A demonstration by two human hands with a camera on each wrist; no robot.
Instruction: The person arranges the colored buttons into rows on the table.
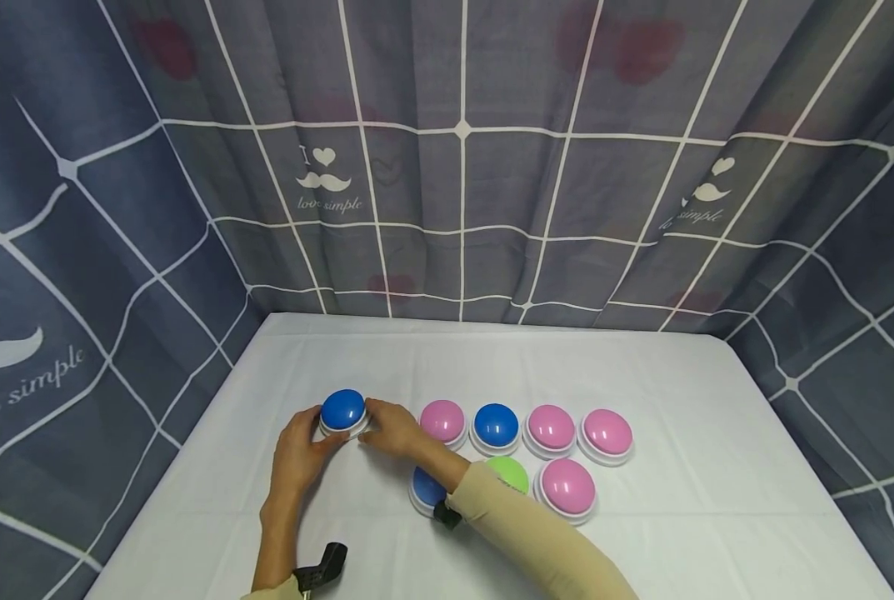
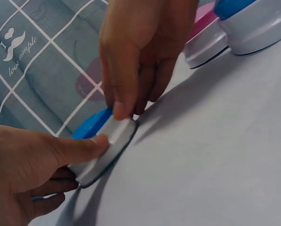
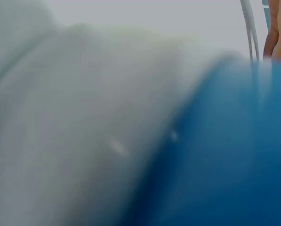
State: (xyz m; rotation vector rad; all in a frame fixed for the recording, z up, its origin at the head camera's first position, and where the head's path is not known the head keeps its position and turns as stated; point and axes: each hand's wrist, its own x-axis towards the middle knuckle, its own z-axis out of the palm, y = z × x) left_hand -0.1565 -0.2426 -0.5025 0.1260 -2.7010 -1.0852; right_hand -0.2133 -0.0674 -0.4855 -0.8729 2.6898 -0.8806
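At the left of the table, both hands hold a blue push button [image 1: 343, 409] with a domed top and a round white base. My left hand [image 1: 300, 450] grips the base from the left, and its thumb lies along the near side in the left wrist view. From the opposite side my right hand [image 1: 394, 429] pinches the base rim, fingers pointing down in the left wrist view. The right arm reaches across a second blue button [image 1: 427, 489] and a green button [image 1: 510, 473], partly hiding both. A blurred blue dome [image 3: 225, 150] fills much of the right wrist view.
Right of the hands, a back row has a pink button [image 1: 442, 421], a blue one [image 1: 496, 425] and two more pink ones. Another pink button [image 1: 568, 487] sits in front of them. Grid-patterned curtains [image 1: 417, 175] surround the white table [image 1: 679, 533].
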